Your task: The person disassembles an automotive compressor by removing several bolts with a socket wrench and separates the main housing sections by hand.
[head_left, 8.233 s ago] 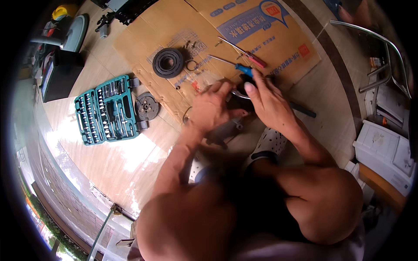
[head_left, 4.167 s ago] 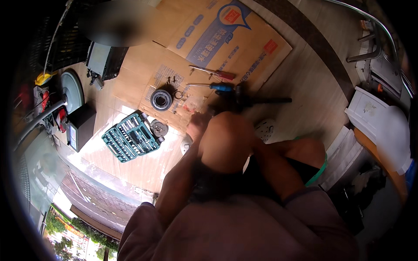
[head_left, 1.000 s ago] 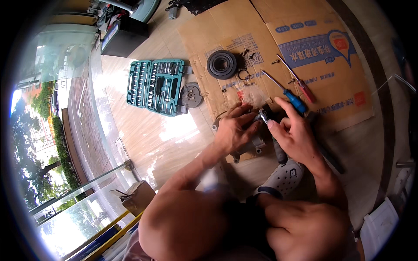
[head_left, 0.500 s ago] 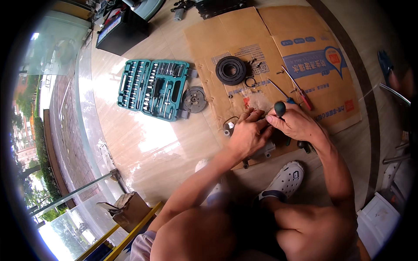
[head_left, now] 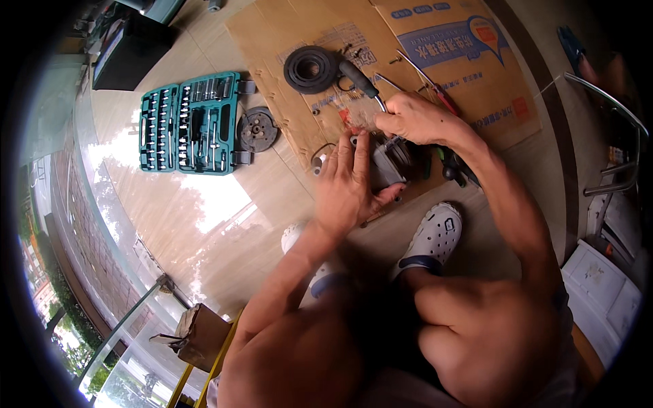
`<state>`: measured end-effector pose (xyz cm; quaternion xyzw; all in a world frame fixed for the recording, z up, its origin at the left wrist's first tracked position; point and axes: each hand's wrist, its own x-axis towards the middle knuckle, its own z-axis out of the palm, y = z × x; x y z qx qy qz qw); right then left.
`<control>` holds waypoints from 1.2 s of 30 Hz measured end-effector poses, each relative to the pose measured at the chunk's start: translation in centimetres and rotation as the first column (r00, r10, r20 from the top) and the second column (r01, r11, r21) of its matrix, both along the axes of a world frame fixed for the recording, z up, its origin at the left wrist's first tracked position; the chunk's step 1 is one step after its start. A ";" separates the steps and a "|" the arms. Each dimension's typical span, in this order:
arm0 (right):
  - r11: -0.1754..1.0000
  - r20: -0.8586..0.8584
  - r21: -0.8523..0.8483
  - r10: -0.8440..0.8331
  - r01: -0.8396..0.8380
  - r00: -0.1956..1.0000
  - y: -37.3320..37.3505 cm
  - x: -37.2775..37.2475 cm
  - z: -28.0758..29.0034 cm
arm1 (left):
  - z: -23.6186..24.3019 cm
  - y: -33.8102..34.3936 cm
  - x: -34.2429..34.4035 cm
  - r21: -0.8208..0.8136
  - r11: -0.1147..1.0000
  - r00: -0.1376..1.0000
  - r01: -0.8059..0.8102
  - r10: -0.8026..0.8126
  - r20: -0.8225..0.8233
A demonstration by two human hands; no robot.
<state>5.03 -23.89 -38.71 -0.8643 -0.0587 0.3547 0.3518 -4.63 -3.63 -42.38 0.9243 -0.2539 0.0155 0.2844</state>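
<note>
My left hand (head_left: 345, 187) lies across a grey cast-metal housing (head_left: 391, 165), long fingers over its left part and thumb against its near side, holding it. Beyond its right side, my right hand (head_left: 423, 120) is closed round the metal shaft of a dark-handled tool (head_left: 359, 79); the handle sticks out away and to the left. My fingers hide the tool's working end. A black grooved pulley (head_left: 311, 69) lies flat beyond the hands. A red-handled screwdriver (head_left: 442, 99) lies farther right, with another metal shaft beside it.
Flattened cardboard (head_left: 272, 42) lies under the work, with small screws and a ring near the pulley. An open green socket set (head_left: 231, 95) and a round metal plate (head_left: 258, 129) sit on the tiles at left. A black battery-like box (head_left: 132, 54) stands farther back.
The view has shifted. My hands, close together before, are now farther apart. The left has spread over the housing, and the tool's handle has swung from near upright to leaning away left.
</note>
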 end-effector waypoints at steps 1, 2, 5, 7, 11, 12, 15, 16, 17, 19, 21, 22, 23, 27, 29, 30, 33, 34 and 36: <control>1.000 0.020 0.019 -0.015 0.015 1.000 -0.1 -0.4 0.1 | -0.1 -0.1 0.0 0.008 1.000 1.000 0.005 -0.005 0.004; 0.999 0.070 0.050 -0.018 0.015 0.997 -0.3 -1.1 0.0 | -0.2 -0.2 -0.1 0.016 1.000 1.000 0.009 -0.009 0.009; 0.988 0.289 0.152 -0.018 -0.028 0.957 -0.7 -3.5 -0.8 | -0.2 -0.3 0.1 0.007 1.000 0.999 0.003 -0.003 0.037; 0.980 0.398 0.193 -0.029 -0.053 0.917 -1.0 -5.0 -1.0 | -0.1 -0.3 0.1 0.007 1.000 0.999 0.004 -0.004 0.041; 0.968 0.496 0.235 -0.048 -0.082 0.867 -1.5 -6.6 -1.2 | 0.0 -0.4 0.1 0.007 1.000 1.000 0.002 -0.002 0.024; 0.966 0.507 0.243 -0.052 -0.085 0.860 -1.4 -6.6 -1.4 | 0.0 -0.4 0.2 -0.002 1.000 1.000 -0.005 0.005 0.023; 0.966 0.492 0.247 -0.062 -0.071 0.868 -1.5 -5.2 -1.6 | 0.1 -0.4 0.4 0.033 0.999 1.000 0.000 0.000 0.001; 0.966 0.482 0.252 -0.067 -0.065 0.874 -1.3 -4.5 -1.8 | 0.0 -0.4 0.3 0.040 0.999 1.000 -0.002 0.002 0.018; 0.968 0.471 0.246 -0.067 -0.058 0.879 -1.2 -3.7 -1.9 | 0.1 -0.5 0.3 0.039 0.999 0.999 -0.002 0.001 0.036; 0.970 0.459 0.237 -0.061 -0.056 0.886 -1.0 -2.6 -2.1 | 0.1 -0.6 0.2 0.036 0.999 0.999 -0.004 0.003 0.045; 0.968 0.471 0.240 -0.056 -0.067 0.880 -0.7 -2.7 -2.3 | 0.0 -0.5 0.2 0.033 0.999 1.000 -0.009 0.008 0.026; 0.965 0.489 0.250 -0.060 -0.075 0.870 -0.7 -3.4 -2.3 | 0.0 -0.6 0.1 0.050 0.999 1.000 -0.006 0.005 0.016; 0.963 0.512 0.254 -0.058 -0.087 0.857 -0.8 -4.3 -2.0 | 0.1 -0.6 0.0 0.057 0.998 1.000 -0.008 0.007 0.008; 0.956 0.598 0.271 -0.076 -0.112 0.798 -1.7 -8.4 -0.9 | 0.8 -0.6 0.1 0.076 0.997 0.999 -0.012 0.016 -0.041; 0.954 0.606 0.279 -0.089 -0.106 0.790 -1.9 -8.4 -1.3 | 0.6 -0.5 0.2 0.071 0.997 0.999 -0.017 0.021 -0.044; 0.955 0.599 0.281 -0.095 -0.098 0.795 -1.9 -7.9 -1.7 | 0.4 -0.5 0.2 0.065 0.998 0.999 -0.016 0.020 -0.047; 0.963 0.570 0.262 -0.104 -0.060 0.815 -2.0 -5.1 -2.1 | 0.4 -1.1 0.1 0.040 0.999 1.000 -0.001 0.002 -0.028; 0.963 0.554 0.263 -0.103 -0.056 0.826 -1.6 -4.3 -2.4 | 0.6 -1.0 0.1 0.044 0.999 0.999 -0.006 0.007 -0.033; 0.961 0.544 0.272 -0.105 -0.056 0.832 -1.1 -3.4 -2.7 | 0.7 -0.8 0.2 0.052 0.999 0.999 -0.018 0.020 -0.042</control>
